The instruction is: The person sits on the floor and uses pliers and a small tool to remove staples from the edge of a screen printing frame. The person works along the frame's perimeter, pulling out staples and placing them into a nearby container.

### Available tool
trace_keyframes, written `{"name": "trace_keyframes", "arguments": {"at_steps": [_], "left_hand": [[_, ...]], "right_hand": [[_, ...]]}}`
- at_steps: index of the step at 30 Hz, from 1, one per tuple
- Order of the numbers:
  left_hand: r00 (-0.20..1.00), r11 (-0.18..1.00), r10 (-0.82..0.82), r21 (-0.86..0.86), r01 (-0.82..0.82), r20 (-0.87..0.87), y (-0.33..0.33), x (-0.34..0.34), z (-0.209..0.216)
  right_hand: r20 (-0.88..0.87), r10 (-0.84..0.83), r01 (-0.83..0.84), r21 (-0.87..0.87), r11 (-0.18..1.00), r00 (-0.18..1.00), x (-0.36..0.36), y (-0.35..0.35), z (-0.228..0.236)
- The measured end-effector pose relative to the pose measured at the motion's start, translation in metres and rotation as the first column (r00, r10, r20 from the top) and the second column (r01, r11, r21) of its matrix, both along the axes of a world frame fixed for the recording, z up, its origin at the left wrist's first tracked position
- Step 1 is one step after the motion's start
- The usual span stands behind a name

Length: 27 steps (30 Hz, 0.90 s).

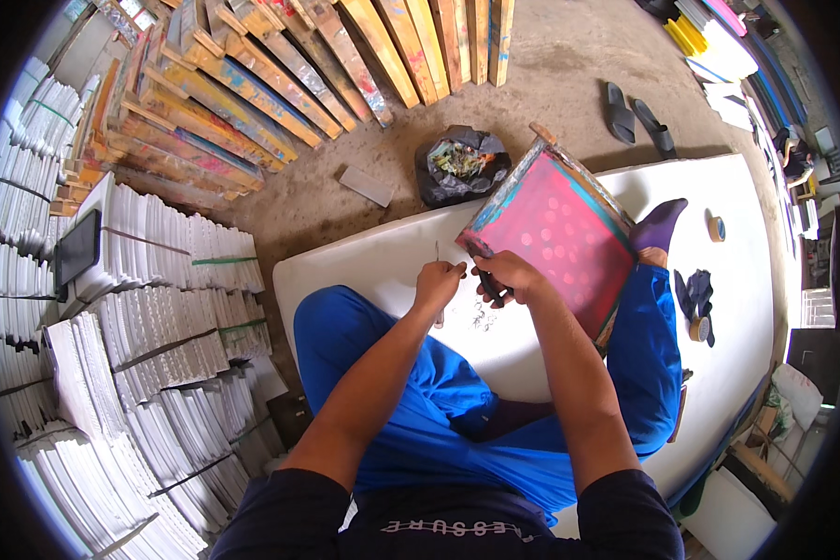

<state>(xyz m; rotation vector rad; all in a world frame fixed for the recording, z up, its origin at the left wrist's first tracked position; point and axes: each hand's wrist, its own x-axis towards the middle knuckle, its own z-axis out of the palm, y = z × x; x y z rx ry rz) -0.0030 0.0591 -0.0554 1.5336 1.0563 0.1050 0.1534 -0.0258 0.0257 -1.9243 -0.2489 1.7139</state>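
My left hand point(439, 284) is closed around a slim tool point(438, 250); its thin tip sticks up above the fingers and its other end shows below. My right hand point(513, 274) grips a black-handled tool point(491, 287) that looks like pliers, partly hidden by the fingers. It sits at the near left corner of a wooden screen-printing frame point(555, 245) with red mesh, pale round spots and teal edges. That frame leans against my outstretched leg. Small dark bits point(482, 320), perhaps staples, lie scattered below my right hand on the white board point(364, 257).
A black bag of scraps point(459, 166) stands past the board, near a flat grey block point(366, 186). Wooden frames point(252, 84) are stacked behind. Bundled white sheets point(159, 327) rise at left. Tape rolls point(716, 229) and dark gloves point(695, 294) lie at right; slippers point(618, 114) sit beyond.
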Motion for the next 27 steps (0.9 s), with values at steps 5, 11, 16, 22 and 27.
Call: {"name": "trace_keyframes", "arguments": {"at_steps": [5, 11, 16, 22, 27], "left_hand": [[0.999, 0.999, 0.017, -0.037, -0.015, 0.04, 0.0, 0.001, -0.008], [0.989, 0.992, 0.123, -0.017, -0.122, 0.079, -0.002, -0.004, -0.007], [0.984, 0.987, 0.159, -0.024, -0.158, 0.074, -0.001, -0.006, -0.006], [0.989, 0.994, 0.102, -0.049, -0.097, 0.106, 0.0, -0.003, -0.003], [0.997, 0.993, 0.065, -0.099, -0.061, 0.038, 0.001, 0.0, 0.002]], "right_hand": [[0.32, 0.15, -0.137, -0.062, 0.989, 0.936, -0.016, 0.009, 0.006], [0.825, 0.261, -0.267, -0.14, 0.953, 0.501, -0.061, -0.007, -0.025], [0.825, 0.307, -0.259, -0.202, 0.945, 0.476, -0.069, -0.006, -0.03], [0.807, 0.443, -0.452, -0.25, 0.856, 0.392, -0.042, 0.003, 0.019], [0.722, 0.63, -0.523, -0.433, 0.734, 0.286, -0.022, 0.023, 0.034]]}}
